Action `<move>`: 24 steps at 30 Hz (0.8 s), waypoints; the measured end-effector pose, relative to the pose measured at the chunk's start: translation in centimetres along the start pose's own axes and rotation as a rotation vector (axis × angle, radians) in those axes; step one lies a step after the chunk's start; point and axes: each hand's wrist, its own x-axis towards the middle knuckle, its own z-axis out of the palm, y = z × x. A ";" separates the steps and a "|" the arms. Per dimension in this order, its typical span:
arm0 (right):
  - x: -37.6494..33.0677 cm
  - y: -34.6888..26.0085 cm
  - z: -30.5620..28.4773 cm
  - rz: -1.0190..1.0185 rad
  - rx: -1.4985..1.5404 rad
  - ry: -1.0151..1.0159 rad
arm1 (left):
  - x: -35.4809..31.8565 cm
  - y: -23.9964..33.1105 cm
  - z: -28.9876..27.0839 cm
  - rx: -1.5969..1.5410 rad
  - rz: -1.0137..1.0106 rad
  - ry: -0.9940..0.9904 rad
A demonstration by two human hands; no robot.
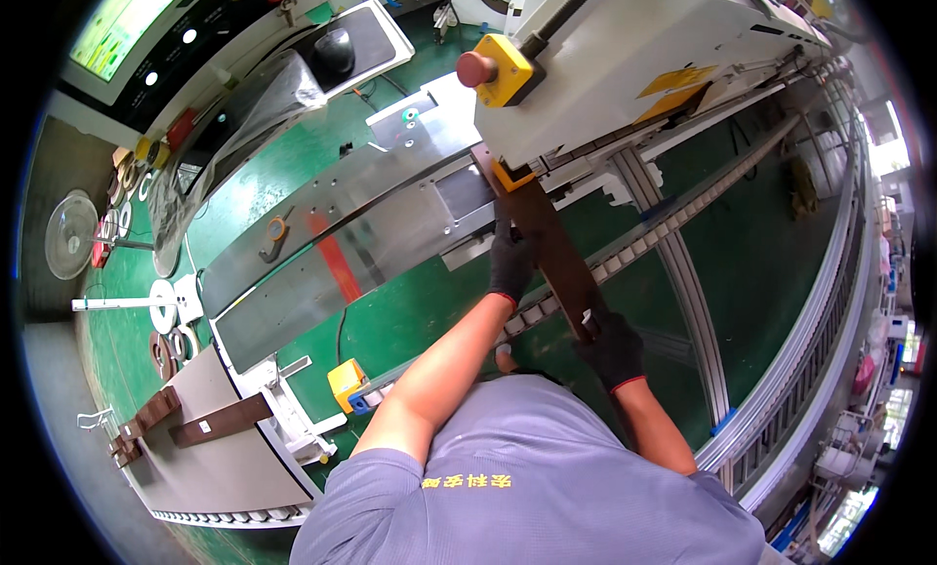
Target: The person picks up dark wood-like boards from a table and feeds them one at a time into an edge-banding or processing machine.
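A long, narrow dark brown board (554,241) runs from the white machine's edge back toward my body. Its far end lies by a yellow guide piece (514,178) at the machine. My left hand (512,260), in a black glove, holds the board's left edge near that far end. Closer to me, my right hand (612,351), gloved the same way, is closed around the board's right side. A small white label shows on the board beside the right fingers. Parts of the fingers of both hands are hard to make out against the dark board.
The white machine (586,87) carries a red stop button (476,69) on a yellow box. A metal bed (390,228) extends left, with an orange-handled tool (274,239) on it. Brown strips (223,422) lie on a grey panel (220,467) at lower left. A roller rail (673,221) passes right.
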 end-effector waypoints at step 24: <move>9.9 20.3 -4.2 0.067 0.026 0.092 | 1.1 10.6 1.9 0.424 0.330 -0.116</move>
